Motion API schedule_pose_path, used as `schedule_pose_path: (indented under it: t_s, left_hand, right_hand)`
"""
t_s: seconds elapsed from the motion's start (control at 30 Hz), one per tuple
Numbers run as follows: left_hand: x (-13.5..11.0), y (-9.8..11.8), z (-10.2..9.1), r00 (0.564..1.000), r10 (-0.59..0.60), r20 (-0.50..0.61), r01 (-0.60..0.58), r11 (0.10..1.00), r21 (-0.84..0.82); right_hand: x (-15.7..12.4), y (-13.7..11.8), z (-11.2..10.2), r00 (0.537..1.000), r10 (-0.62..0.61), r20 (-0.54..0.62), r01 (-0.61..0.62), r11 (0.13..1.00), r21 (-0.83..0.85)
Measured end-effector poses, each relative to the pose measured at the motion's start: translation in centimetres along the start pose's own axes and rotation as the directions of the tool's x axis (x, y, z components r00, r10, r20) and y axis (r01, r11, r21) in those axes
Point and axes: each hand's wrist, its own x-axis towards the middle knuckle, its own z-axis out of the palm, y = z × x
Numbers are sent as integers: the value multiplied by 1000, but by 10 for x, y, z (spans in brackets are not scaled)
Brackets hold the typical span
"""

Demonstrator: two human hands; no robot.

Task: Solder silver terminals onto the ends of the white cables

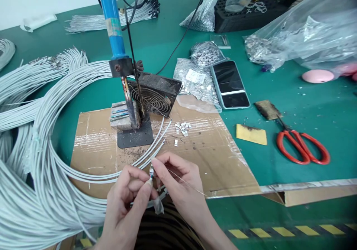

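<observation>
Near the front edge of the cardboard, my left hand (129, 198) pinches the stripped end of a grey cable between thumb and fingers. A small metal connector (151, 171) sits at that end, with coloured wire strands showing just below it. My right hand (180, 179) is closed, its thumb and forefinger at the connector's upper end. A thin wire (186, 183), perhaps solder, trails from the right fingers toward the lower right. Beyond the hands stands a blue-handled soldering iron (115, 31) clamped upright, its bent tip pointing down beside a metal block (124, 114).
A coil of grey cables (44, 149) fills the left side. Behind the iron's base leans a sooty fan (156, 94). Loose metal pieces (182, 128) lie on the cardboard (200, 157). To the right are a phone (231, 83), a yellow sponge (251, 135) and red-handled scissors (302, 146).
</observation>
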Motion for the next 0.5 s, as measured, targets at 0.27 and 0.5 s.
schedule_pose_path:
  t_s: [0.27,0.5]
  left_hand:
    - [9,-12,-19,910,410,51,-375,765,523]
    - [33,-37,-70,734,644,215,-428,193,883]
  right_hand:
    - [-6,9,-18,984,-142,-106,109,957,-267]
    - [-18,20,-63,923,-200,-328,69,926,-371]
